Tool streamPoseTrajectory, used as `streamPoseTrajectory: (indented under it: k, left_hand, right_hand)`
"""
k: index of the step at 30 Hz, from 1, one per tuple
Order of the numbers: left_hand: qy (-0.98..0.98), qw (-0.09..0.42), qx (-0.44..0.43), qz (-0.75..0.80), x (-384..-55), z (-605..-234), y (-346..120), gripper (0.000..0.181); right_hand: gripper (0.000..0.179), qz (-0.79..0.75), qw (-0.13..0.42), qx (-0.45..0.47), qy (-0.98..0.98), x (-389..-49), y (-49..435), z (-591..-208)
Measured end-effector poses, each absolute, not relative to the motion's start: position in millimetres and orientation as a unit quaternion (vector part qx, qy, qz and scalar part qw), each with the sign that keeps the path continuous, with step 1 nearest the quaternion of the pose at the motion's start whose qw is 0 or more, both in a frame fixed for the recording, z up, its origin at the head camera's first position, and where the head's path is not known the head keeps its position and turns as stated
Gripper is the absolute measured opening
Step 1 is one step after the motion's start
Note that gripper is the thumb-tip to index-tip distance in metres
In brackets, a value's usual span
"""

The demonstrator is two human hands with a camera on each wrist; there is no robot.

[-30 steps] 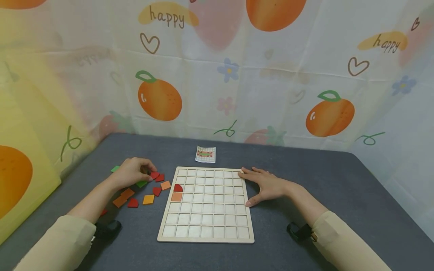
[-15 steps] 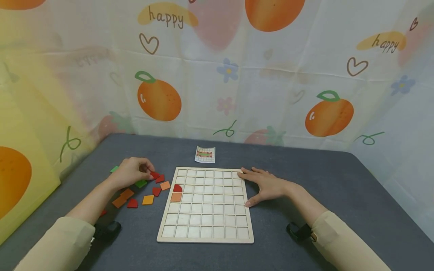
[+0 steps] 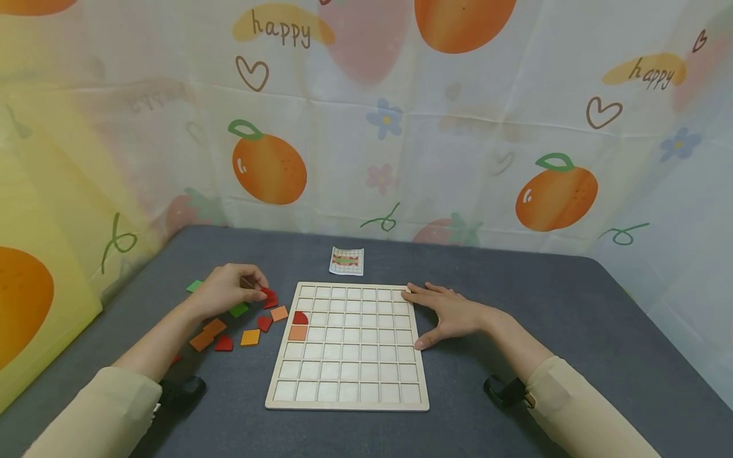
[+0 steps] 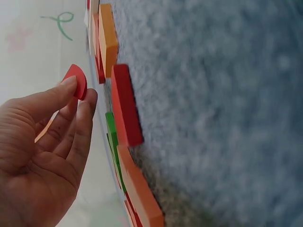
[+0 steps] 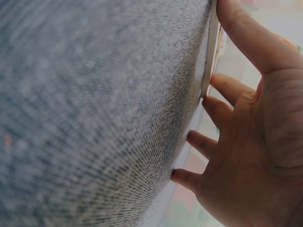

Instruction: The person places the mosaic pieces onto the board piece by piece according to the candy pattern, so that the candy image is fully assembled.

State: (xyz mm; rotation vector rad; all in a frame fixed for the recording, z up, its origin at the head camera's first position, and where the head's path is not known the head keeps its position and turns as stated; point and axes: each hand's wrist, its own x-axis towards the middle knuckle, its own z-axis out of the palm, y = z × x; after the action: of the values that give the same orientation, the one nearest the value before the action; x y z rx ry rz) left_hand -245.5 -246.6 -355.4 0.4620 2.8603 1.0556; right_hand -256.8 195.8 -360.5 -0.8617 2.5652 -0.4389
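Note:
My left hand (image 3: 229, 289) pinches a red tile with a curved edge (image 4: 80, 80) between thumb and fingers, raised above the loose tiles in the left wrist view. My right hand (image 3: 452, 312) lies with spread fingers along the right edge of the wooden grid board (image 3: 346, 407), its thumb and index finger touching the frame. On the board, a red quarter-round tile (image 3: 300, 317) fills a square in the left column, and a light orange square tile (image 3: 298, 333) sits just below it.
Left of the board lie loose tiles: a yellow-orange square (image 3: 250, 338), a red one (image 3: 224, 343), brown-orange ones (image 3: 201, 340), a green one (image 3: 238, 310) and several others. Behind the board is a small card with a coloured grid pattern (image 3: 347, 261). A fruit-print curtain (image 3: 343, 159) hangs behind the table.
My left hand has lifted slightly and shifted a little right, with the red tile now pinched up off the pile. The right hand and the board have stayed in place.

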Motion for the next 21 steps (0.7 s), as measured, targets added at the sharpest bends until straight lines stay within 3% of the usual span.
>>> streamPoseTrajectory:
  k: [21]
  left_hand:
    - [0.887, 0.111, 0.214, 0.393, -240, -356, -224, 0.016]
  right_hand:
    - [0.1, -0.156, 0.2, -0.307, 0.917, -255, 195, -358]
